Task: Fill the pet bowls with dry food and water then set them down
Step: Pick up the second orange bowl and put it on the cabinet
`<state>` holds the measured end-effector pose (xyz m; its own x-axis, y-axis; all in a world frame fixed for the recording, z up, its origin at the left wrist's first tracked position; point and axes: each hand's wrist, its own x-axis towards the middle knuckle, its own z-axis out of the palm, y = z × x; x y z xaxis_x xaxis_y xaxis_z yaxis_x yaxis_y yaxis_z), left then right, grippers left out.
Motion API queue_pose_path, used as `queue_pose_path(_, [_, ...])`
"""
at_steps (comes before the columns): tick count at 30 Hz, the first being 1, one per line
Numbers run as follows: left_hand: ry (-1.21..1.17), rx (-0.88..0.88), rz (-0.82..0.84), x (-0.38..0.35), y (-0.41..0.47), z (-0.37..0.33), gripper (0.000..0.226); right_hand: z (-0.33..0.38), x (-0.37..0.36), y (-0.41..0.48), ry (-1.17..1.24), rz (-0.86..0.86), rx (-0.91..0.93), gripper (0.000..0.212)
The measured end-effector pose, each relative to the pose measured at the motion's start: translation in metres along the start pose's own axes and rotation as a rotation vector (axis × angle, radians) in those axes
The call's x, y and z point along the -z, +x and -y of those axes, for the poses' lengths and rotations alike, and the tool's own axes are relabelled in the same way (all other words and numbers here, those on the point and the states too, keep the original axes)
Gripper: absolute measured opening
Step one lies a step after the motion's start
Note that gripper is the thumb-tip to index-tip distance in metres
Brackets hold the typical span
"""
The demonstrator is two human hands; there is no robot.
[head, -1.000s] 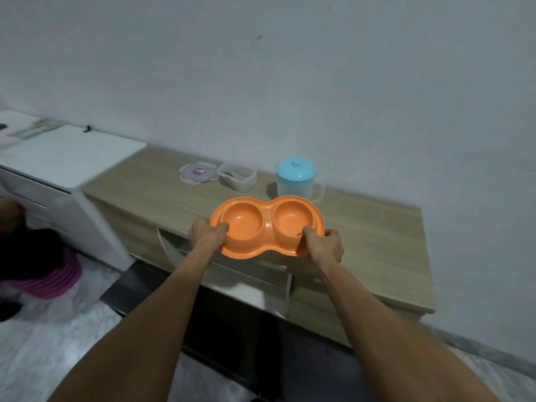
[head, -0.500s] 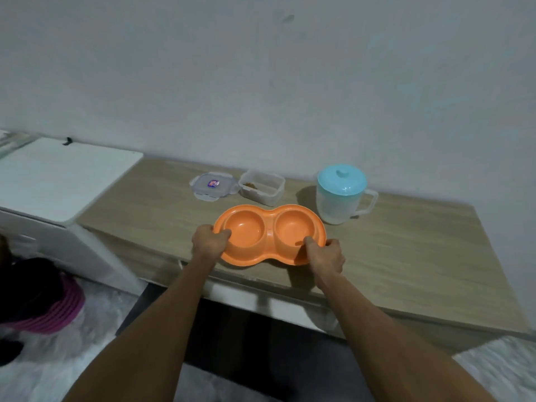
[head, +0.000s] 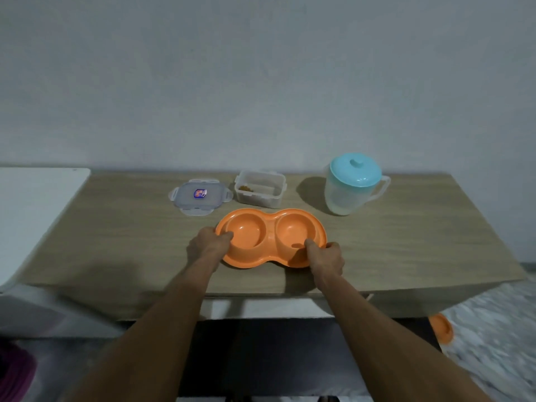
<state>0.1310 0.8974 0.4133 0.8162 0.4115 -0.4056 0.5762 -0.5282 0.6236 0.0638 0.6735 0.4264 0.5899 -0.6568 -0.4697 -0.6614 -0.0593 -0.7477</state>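
An orange double pet bowl [head: 271, 224] rests on the wooden cabinet top [head: 406, 242], both wells empty. My left hand [head: 207, 245] grips its left rim, thumb over the edge. My right hand [head: 326, 258] holds the right rim, thumb inside the right well. Behind the bowl stands a clear food container [head: 260, 188] with a little brown dry food in it, its lid [head: 200, 196] lying flat to the left. A translucent water jug [head: 352, 184] with a teal lid stands at the back right.
A white cabinet [head: 32, 210] adjoins the wooden top on the left. Another orange object [head: 442, 329] lies on the floor at the lower right. A grey wall rises right behind the cabinet.
The bowl has come forward and down onto the wooden top, with both hands still on its rims. I have moved closer and face the cabinet squarely.
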Motion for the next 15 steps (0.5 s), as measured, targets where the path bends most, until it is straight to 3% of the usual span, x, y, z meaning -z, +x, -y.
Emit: queue_pose_path(15, [-0.030,-0.084,0.060,0.008,-0.002,0.003,0.039,-0.007,-0.022,-0.005,-0.032,-0.058,-0.014,0.053])
